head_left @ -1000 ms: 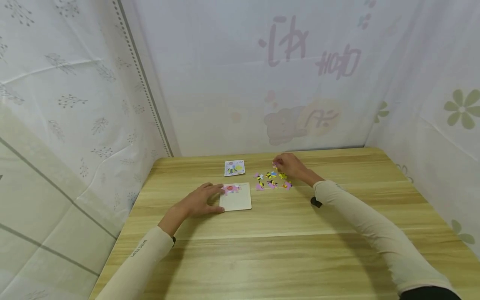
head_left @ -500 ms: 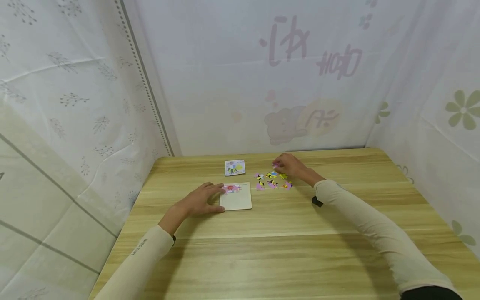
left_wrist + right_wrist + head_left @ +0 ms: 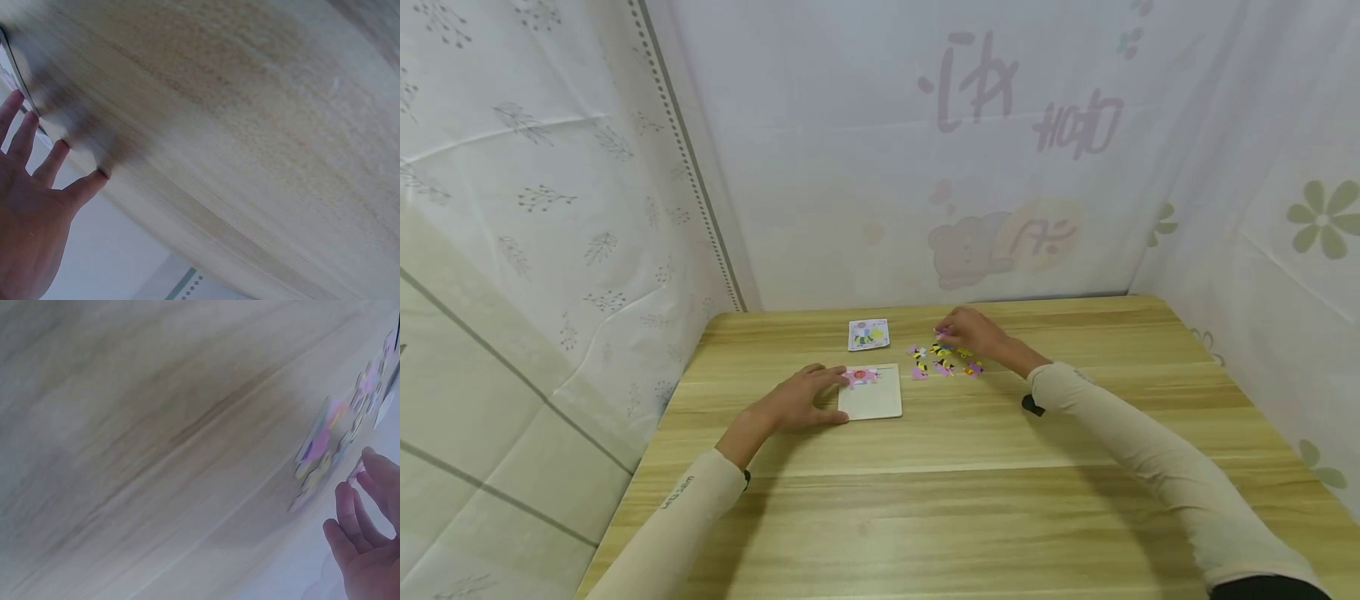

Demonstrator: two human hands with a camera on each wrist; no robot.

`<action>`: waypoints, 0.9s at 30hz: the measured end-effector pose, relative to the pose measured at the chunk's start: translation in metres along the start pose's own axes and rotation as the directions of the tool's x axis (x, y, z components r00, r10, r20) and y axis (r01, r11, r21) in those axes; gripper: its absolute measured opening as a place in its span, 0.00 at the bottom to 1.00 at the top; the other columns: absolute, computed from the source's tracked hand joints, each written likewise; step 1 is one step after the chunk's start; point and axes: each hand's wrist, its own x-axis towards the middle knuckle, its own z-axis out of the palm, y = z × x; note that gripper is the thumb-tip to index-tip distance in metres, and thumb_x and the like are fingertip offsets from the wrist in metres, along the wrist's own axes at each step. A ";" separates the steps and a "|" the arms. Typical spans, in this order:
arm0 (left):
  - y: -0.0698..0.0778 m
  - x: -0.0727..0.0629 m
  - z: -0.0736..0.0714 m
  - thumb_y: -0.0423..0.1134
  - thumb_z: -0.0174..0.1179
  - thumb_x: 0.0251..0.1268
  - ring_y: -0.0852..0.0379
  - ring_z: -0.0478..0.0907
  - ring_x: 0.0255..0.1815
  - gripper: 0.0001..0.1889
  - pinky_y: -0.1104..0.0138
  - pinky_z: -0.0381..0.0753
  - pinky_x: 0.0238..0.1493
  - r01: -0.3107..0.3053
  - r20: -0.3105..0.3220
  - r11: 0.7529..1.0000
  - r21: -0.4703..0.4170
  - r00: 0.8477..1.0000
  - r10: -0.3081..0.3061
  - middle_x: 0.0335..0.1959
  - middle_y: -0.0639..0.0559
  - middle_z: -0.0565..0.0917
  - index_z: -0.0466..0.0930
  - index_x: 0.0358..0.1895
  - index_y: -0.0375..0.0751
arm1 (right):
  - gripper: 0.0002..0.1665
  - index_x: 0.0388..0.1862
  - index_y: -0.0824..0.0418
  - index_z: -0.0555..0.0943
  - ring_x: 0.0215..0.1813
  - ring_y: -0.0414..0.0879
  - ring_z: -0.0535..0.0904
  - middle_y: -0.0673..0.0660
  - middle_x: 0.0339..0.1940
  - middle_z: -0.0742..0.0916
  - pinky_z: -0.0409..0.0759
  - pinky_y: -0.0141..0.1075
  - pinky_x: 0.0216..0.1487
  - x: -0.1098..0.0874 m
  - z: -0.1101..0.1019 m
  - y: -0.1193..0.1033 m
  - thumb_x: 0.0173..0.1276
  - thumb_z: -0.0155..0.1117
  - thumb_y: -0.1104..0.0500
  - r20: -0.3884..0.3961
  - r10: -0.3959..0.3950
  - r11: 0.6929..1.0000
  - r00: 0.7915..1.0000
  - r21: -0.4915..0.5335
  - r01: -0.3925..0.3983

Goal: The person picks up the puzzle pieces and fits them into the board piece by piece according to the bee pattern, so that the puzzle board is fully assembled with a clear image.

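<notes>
A square, cream-coloured puzzle board (image 3: 878, 404) lies on the table. Pink jigsaw pieces (image 3: 861, 377) lie along its far edge. My left hand (image 3: 793, 402) rests at the board's left side, its fingers spread and the fingertips over the edge; the left wrist view shows the spread fingers (image 3: 50, 164) too. My right hand (image 3: 976, 332) pinches a small pink jigsaw piece (image 3: 355, 470) between thumb and fingers, just beyond the loose pieces. Several loose pink, yellow and black jigsaw pieces (image 3: 943, 367) lie to the right of the board.
Behind the board lies a small square picture card (image 3: 868, 335) with a bee on it. The wooden table (image 3: 880, 517) meets a pale printed curtain (image 3: 850, 167) at its far edge. More curtain hangs at left and right.
My right hand has shifted slightly left with the pinched jigsaw piece, over the back of the loose pieces. My left hand has stayed at the board.
</notes>
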 end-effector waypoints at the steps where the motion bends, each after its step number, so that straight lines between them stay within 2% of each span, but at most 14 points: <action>1: 0.000 0.000 0.000 0.62 0.68 0.66 0.38 0.58 0.80 0.37 0.39 0.62 0.75 -0.003 -0.001 1.000 0.000 1.000 0.003 0.81 0.49 0.64 0.74 0.73 0.47 | 0.15 0.53 0.71 0.87 0.54 0.58 0.85 0.64 0.51 0.89 0.85 0.49 0.54 0.000 0.001 -0.002 0.73 0.70 0.63 0.002 0.000 1.000 1.000 0.003 0.000; 10: -0.001 0.001 0.002 0.64 0.67 0.66 0.39 0.57 0.81 0.38 0.38 0.61 0.75 0.003 0.009 1.000 -0.003 1.000 -0.003 0.82 0.49 0.63 0.74 0.74 0.49 | 0.15 0.52 0.69 0.88 0.51 0.55 0.85 0.63 0.50 0.88 0.86 0.46 0.52 -0.002 0.009 -0.020 0.72 0.72 0.61 -0.003 -0.003 1.000 1.000 -0.016 0.003; 17: -0.002 0.002 0.003 0.64 0.67 0.66 0.39 0.57 0.81 0.38 0.39 0.61 0.76 0.009 0.009 1.000 0.007 1.000 -0.009 0.82 0.49 0.63 0.74 0.74 0.49 | 0.16 0.54 0.70 0.87 0.49 0.54 0.87 0.64 0.53 0.86 0.87 0.43 0.49 -0.005 0.015 -0.034 0.72 0.71 0.62 0.005 0.012 0.998 1.000 0.058 -0.012; 22: 0.000 0.000 0.001 0.64 0.67 0.66 0.37 0.57 0.81 0.38 0.38 0.61 0.76 0.013 0.009 1.000 0.013 1.000 -0.013 0.82 0.48 0.63 0.74 0.74 0.48 | 0.16 0.55 0.68 0.88 0.47 0.50 0.85 0.62 0.51 0.86 0.86 0.41 0.48 -0.004 0.021 -0.042 0.72 0.71 0.62 0.016 0.011 0.998 1.000 0.061 -0.012; 27: 0.001 0.000 -0.001 0.63 0.68 0.66 0.36 0.56 0.81 0.38 0.37 0.61 0.75 0.012 0.006 1.000 0.003 1.000 -0.012 0.81 0.47 0.64 0.74 0.73 0.46 | 0.15 0.52 0.68 0.88 0.46 0.51 0.85 0.63 0.49 0.86 0.86 0.40 0.47 -0.003 0.026 -0.053 0.70 0.73 0.62 0.013 -0.034 0.998 0.999 0.053 0.034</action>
